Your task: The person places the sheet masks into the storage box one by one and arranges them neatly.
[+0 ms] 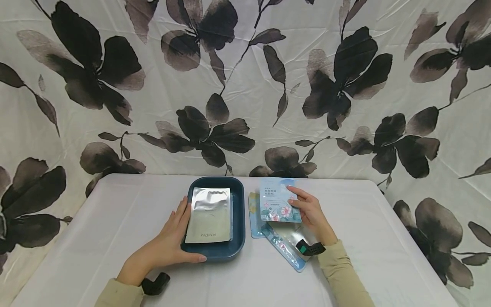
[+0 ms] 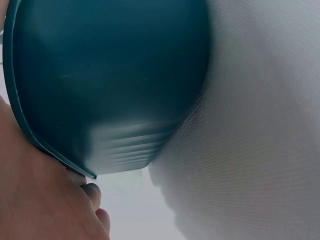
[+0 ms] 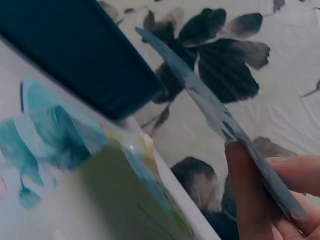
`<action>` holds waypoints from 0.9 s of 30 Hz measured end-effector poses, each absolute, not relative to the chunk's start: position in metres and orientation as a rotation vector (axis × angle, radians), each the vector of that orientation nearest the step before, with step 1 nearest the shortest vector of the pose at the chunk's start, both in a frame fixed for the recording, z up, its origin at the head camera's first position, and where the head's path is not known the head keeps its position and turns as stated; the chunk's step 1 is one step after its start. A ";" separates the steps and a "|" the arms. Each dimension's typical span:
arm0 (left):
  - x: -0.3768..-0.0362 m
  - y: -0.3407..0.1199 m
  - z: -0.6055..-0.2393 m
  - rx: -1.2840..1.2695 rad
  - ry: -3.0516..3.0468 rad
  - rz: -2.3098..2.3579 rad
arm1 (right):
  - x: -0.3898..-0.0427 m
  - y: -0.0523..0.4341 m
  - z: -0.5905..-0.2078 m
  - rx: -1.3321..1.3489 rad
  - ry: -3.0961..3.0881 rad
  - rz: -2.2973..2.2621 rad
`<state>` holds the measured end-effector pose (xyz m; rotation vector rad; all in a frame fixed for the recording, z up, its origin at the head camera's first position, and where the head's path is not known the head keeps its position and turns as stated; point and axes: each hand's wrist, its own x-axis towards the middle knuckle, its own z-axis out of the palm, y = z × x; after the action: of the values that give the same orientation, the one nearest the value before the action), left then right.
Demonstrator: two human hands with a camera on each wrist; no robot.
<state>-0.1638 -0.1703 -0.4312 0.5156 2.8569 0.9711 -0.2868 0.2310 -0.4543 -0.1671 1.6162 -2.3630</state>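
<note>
A dark blue tray stands on the table with a silver and pale green sachet lying in it, and the edge of a bluish one shows beneath. My left hand rests along the tray's left side, fingers straight on the rim and thumb at the near edge. To the right, my right hand pinches a light blue flowered sachet by its right edge. In the right wrist view that sachet is seen edge-on between thumb and fingers, raised above the other sachets.
Under the raised sachet, several more lie overlapping on the white table: a blue and yellow sachet, a long blue flowered sachet and a silver-green sachet. A flowered cloth hangs behind the table.
</note>
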 end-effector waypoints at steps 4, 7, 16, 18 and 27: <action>-0.164 -0.171 -0.432 0.498 2.848 0.972 | -0.281 0.220 -0.452 -0.276 1.529 -2.316; -0.165 -0.171 -0.432 0.479 2.840 0.975 | -0.277 0.211 -0.449 -0.324 1.516 -2.249; -0.168 -0.171 -0.432 0.477 2.861 0.939 | -0.267 0.186 -0.444 -0.466 1.423 -2.128; -0.169 -0.170 -0.432 0.470 2.861 0.935 | -0.265 0.180 -0.442 -0.484 1.398 -2.113; -0.167 -0.170 -0.433 0.461 2.859 0.940 | -0.257 0.153 -0.431 -0.498 1.467 -2.004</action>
<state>-0.1670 -0.1700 -0.4328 0.4610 2.8590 0.9403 -0.2573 0.1534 -0.4307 -0.4975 1.4672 -2.0044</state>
